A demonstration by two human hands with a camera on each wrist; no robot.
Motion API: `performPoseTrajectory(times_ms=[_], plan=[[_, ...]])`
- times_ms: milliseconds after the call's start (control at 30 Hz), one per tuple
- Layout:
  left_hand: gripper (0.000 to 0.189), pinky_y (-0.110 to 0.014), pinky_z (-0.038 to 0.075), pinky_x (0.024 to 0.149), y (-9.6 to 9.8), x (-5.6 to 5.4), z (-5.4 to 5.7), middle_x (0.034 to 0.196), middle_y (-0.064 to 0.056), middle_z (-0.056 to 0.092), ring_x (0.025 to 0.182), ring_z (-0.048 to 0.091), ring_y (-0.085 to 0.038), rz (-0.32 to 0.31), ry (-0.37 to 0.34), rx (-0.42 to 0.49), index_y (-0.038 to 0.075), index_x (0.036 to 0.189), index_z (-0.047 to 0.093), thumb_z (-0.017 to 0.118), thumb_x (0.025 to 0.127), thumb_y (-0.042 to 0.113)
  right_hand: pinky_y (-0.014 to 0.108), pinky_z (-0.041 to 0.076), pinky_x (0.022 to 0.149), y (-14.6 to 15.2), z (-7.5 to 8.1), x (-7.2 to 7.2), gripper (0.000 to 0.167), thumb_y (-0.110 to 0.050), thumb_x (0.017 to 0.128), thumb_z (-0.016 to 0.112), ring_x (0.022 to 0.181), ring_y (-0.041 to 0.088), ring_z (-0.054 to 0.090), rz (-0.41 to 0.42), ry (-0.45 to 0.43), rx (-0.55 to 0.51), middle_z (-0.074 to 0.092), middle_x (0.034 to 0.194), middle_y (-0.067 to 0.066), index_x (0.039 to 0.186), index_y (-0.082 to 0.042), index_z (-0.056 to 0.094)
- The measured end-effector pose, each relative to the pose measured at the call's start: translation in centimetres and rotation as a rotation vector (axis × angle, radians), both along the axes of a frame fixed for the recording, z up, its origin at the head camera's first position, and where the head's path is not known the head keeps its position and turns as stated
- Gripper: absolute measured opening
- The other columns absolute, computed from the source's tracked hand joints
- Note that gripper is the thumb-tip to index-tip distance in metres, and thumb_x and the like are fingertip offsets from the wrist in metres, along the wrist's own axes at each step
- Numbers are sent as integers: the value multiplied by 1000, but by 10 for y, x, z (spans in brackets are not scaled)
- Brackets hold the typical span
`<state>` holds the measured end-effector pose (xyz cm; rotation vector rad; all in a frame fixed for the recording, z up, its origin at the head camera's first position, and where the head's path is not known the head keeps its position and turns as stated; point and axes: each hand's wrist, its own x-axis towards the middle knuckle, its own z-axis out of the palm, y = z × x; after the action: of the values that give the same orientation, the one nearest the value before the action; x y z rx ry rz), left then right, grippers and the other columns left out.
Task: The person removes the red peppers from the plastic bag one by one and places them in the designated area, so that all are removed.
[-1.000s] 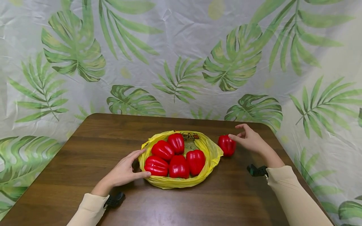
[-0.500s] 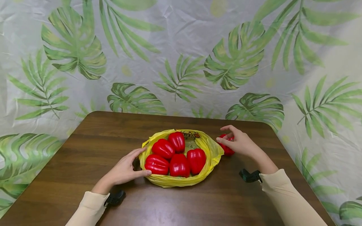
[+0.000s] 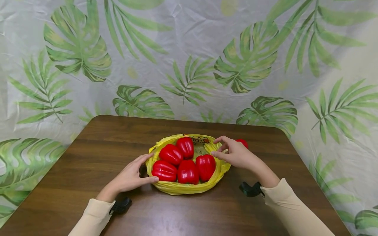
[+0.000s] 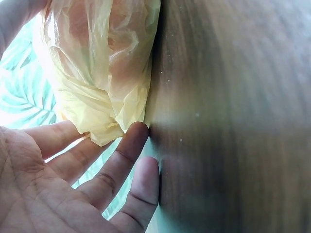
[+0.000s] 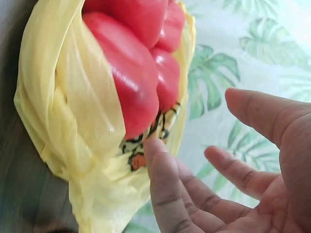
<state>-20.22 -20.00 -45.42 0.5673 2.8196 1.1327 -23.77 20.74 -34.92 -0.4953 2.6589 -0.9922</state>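
A yellow plastic bag [image 3: 192,188] with its rim rolled down sits on the table, holding several red bell peppers [image 3: 188,172]. My left hand [image 3: 128,177] rests against the bag's left side, thumb at the near rim. In the left wrist view its outstretched fingers [image 4: 109,182] touch the crumpled yellow plastic. Over the bag's right rim is my right hand [image 3: 236,154], holding nothing. Its fingers are spread and slightly bent beside the bag in the right wrist view. Partly hidden behind that hand, one more red bell pepper [image 3: 242,143] lies outside the bag.
The brown wooden table [image 3: 118,144] has its far edge close to a leaf-print cloth [image 3: 192,42] hanging behind. Black wrist bands [image 3: 120,206] sit on both wrists.
My right hand has moved left from beside the loose pepper to over the bag's right rim. That pepper stays on the table. The left hand keeps its place on the bag.
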Motion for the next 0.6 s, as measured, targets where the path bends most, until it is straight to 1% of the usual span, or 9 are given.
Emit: performPoseTrajectory(times_ms=[100,233,367,467,600], plan=[[96,-44,59,93,0,0,0,161,-19,51,140,55,-41,6,3,-5,13,163,45,86,86,53,37,62,75,-6,1,0,53,-36,103,73,95,26,77,11,-36,3,72,115,15,144,-8,56],[96,-43,59,91,0,0,0,160,-19,52,139,56,-41,7,8,-10,12,163,45,86,86,53,39,64,79,-13,-1,-2,51,-34,102,75,89,22,76,24,-62,11,72,112,14,142,-7,57],[96,-44,59,92,0,0,-1,161,-19,52,140,56,-41,3,3,-6,12,164,45,86,86,53,35,63,76,-18,-2,-3,48,-32,101,75,84,22,73,48,-65,34,74,109,13,138,-4,60],[96,-46,59,94,0,0,-2,160,-19,52,140,56,-42,0,8,-6,12,163,45,85,87,53,32,61,72,-21,-2,-3,45,-32,101,75,80,21,71,46,-64,65,74,105,13,133,-3,62],[96,-43,59,91,0,0,-2,160,-18,52,138,57,-40,2,11,-7,13,163,45,86,86,52,30,58,70,-22,-3,-4,42,-32,100,76,77,20,68,36,-74,102,74,100,13,129,-3,63]])
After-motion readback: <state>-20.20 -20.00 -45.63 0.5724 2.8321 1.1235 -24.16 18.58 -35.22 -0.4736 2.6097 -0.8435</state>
